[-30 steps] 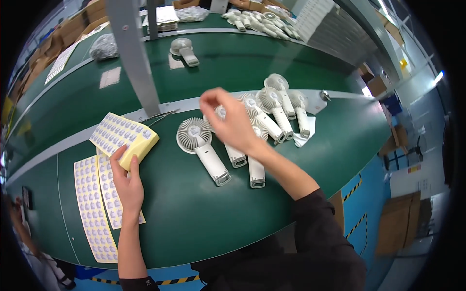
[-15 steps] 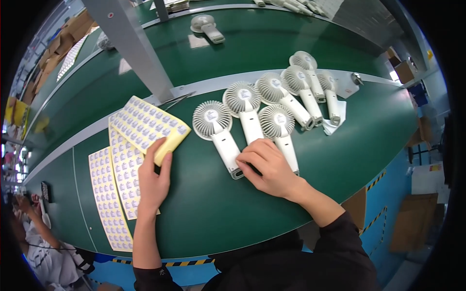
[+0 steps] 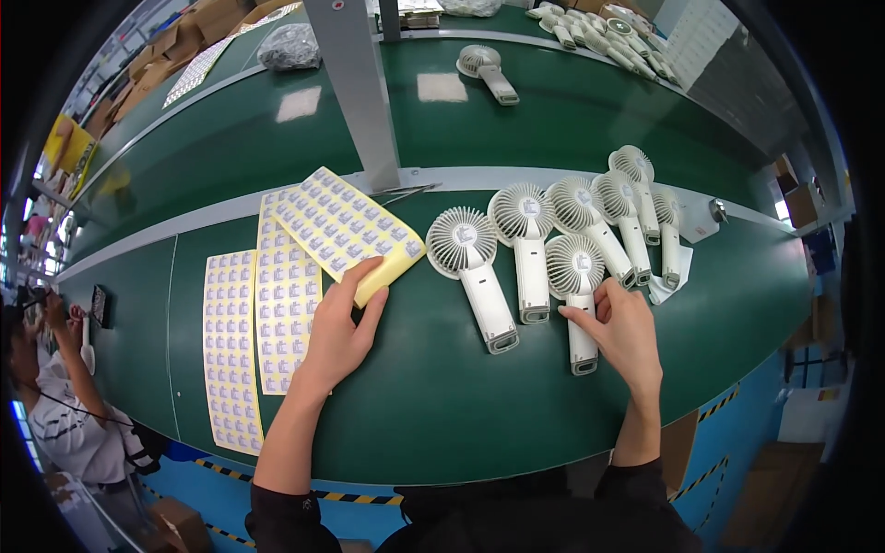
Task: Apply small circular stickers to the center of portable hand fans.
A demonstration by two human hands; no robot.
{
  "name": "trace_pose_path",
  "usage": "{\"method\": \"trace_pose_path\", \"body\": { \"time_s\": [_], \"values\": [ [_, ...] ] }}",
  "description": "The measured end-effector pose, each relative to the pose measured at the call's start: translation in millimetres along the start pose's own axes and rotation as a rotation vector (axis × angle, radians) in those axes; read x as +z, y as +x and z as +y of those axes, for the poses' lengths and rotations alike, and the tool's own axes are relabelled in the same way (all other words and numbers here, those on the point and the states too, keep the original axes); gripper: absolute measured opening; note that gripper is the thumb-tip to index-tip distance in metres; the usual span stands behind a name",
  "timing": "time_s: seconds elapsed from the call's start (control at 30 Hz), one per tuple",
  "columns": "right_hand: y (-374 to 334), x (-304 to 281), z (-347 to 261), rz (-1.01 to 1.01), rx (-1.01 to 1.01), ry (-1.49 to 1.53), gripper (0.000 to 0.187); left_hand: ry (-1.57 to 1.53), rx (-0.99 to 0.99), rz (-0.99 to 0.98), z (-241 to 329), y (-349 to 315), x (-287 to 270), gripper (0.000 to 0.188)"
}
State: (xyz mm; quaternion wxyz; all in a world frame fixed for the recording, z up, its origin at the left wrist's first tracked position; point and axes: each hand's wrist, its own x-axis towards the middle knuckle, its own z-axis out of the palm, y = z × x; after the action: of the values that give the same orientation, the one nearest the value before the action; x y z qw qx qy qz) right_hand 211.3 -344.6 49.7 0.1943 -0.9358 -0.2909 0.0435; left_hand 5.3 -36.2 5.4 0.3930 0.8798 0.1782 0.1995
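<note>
My left hand (image 3: 343,330) pinches the curled near corner of a yellow sticker sheet (image 3: 346,221) printed with rows of small grey labels. That sheet lies partly over a second label sheet (image 3: 281,323), with a third sheet (image 3: 230,350) to its left. My right hand (image 3: 629,336) has its thumb and fingers around the handle of a white handheld fan (image 3: 575,263), at the front of a group of fans. Another fan (image 3: 461,241) lies left of it, and one more fan (image 3: 521,210) lies just behind. Several others (image 3: 619,195) spread to the right.
A grey metal post (image 3: 355,101) rises from the rail behind the green table (image 3: 415,405). Scissors-like metal tips (image 3: 410,192) lie by its foot. Beyond the rail lies a single fan (image 3: 489,74); more fans are piled at the back right. A person (image 3: 78,396) works at the left.
My right hand has left the leftmost fan's handle and moved right to the front fan, which has turned and come slightly nearer. My left hand stays on the sheet. The view has shifted.
</note>
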Motion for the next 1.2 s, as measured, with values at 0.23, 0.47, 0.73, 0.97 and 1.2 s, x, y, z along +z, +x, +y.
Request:
{"method": "trace_pose_path", "body": {
  "time_s": [0.23, 0.47, 0.73, 0.97, 1.2],
  "values": [
    [0, 14, 5, 0.088, -0.009, -0.023, 0.047, 0.006, 0.039, 0.007, -1, -1, 1, 0.042],
    [-5, 29, -15, 0.361, -0.212, 0.270, 0.024, 0.073, 0.042, -0.029, -4, -3, 0, 0.044],
    [-39, 53, -56, -0.041, -0.723, 0.417, 0.020, 0.044, 0.072, -0.039, -5, -3, -1, 0.044],
    [-53, 73, -84, -0.175, -0.992, 0.206, 0.017, 0.037, 0.137, 0.014, -7, -4, 3, 0.044],
    [-44, 69, -81, -0.317, -0.871, 0.358, 0.014, 0.067, 0.062, -0.029, 1, -3, -1, 0.045]
  ]
}}
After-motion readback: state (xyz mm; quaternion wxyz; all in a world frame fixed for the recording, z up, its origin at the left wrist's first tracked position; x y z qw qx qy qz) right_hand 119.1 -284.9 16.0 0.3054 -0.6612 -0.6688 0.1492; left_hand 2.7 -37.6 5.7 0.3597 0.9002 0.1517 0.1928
